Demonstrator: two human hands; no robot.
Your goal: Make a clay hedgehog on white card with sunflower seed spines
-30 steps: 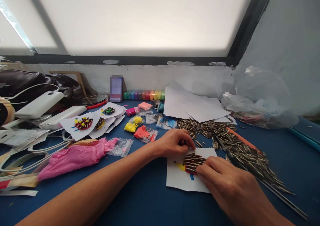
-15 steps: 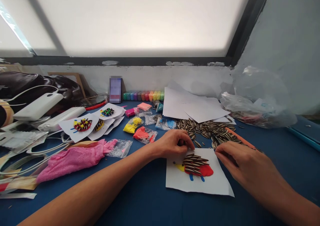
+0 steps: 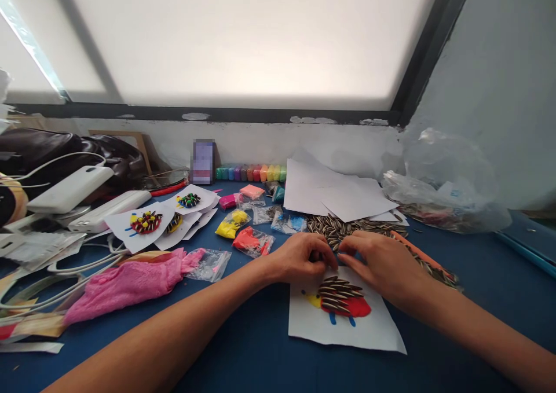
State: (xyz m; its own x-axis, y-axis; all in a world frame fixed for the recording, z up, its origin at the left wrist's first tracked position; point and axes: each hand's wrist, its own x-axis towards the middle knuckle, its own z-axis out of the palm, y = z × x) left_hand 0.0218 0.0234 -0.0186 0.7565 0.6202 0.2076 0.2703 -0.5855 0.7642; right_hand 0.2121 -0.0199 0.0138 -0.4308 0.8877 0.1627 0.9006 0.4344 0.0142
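Observation:
A white sheet of paper [image 3: 347,334] lies on the blue table. On it is a hedgehog figure in red modelling clay [image 3: 359,307], with a yellow head, blue feet and rows of striped sunflower seeds [image 3: 339,293] over its back. My left hand [image 3: 306,259] is curled over the sheet's upper left, fingertips bent together. My right hand [image 3: 380,263] is pinched close to the left fingertips, above the figure. Whatever either pinch holds is too small or hidden to tell. Behind both hands spreads a pile of loose sunflower seeds [image 3: 328,226].
Small bags of yellow clay [image 3: 231,223], red clay [image 3: 249,241] and blue clay [image 3: 289,222] lie left of the seeds. Finished seed pictures [image 3: 145,224], a pink cloth [image 3: 130,283] and white cables are further left. Blank paper [image 3: 334,187] and a plastic bag [image 3: 443,190] stand behind.
My right hand has moved left, from the sheet's upper right corner to beside my left fingertips. The left hand has stayed nearly in place. The view has tilted up slightly.

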